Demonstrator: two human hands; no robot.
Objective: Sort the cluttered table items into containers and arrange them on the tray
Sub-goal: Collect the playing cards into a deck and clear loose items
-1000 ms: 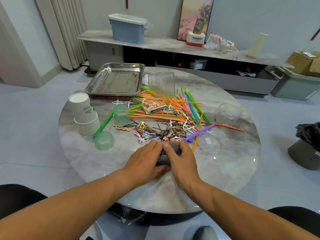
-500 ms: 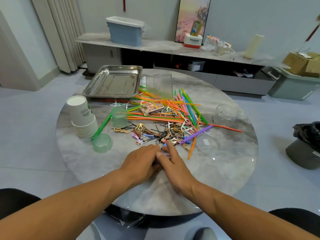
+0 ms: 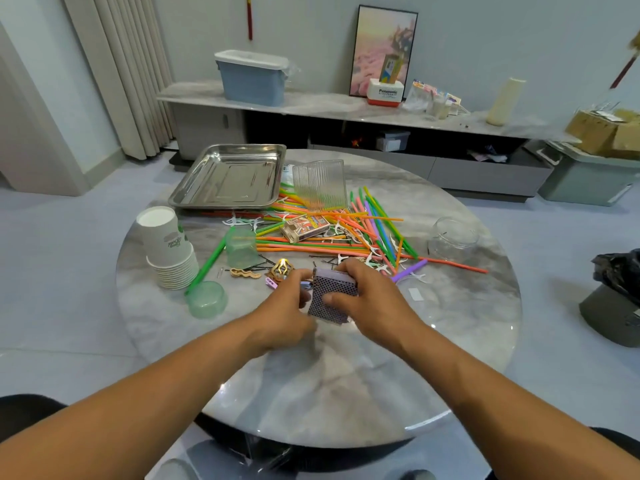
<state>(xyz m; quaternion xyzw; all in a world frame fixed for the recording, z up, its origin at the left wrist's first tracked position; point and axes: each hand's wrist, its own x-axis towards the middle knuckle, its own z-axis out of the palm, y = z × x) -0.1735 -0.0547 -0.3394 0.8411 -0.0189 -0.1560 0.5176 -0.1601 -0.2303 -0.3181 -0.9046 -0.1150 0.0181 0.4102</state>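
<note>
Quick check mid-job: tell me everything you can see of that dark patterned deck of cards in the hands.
The deck of cards is a small squared stack showing a dark back with a fine pale dot pattern and lighter, purplish edges. It is lifted and tilted at the near side of the round marble table. The right hand grips it with fingers over the top edge and thumb on the face; the left hand holds its left side.

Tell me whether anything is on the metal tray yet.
No, the metal tray shows only its bare shiny bottom, with nothing sorted onto it.
</note>
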